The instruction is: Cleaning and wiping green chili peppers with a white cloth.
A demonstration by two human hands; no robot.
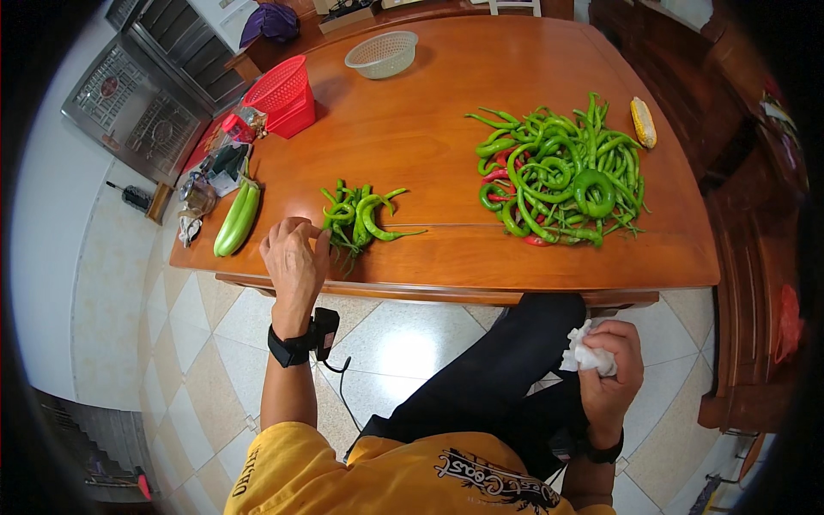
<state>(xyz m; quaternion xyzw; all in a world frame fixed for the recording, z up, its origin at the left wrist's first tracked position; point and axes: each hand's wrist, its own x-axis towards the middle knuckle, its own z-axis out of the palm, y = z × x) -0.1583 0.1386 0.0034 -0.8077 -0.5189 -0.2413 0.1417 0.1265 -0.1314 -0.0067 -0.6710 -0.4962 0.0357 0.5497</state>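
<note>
My left hand (294, 257) is over the near edge of the table, just left of a small pile of green chili peppers (360, 219). Its fingers bend downward, the thumb stands a little apart, and nothing shows in its grasp; the fingertips are partly hidden. Below the table edge on the right, my right hand (616, 365) is closed around a crumpled white tissue (590, 354). A large heap of long green peppers (592, 193), some curled into rings, lies at the right of the table, with a few red peppers (499, 176) among them.
The wooden table (412, 137) also bears a pale green eggplant (239, 219), a red basket (283, 96), a pale colander (382, 56) and a corn cob (642, 122). Bags and small items (202, 193) crowd its left edge. A black cable (342, 382) hangs from my left wrist.
</note>
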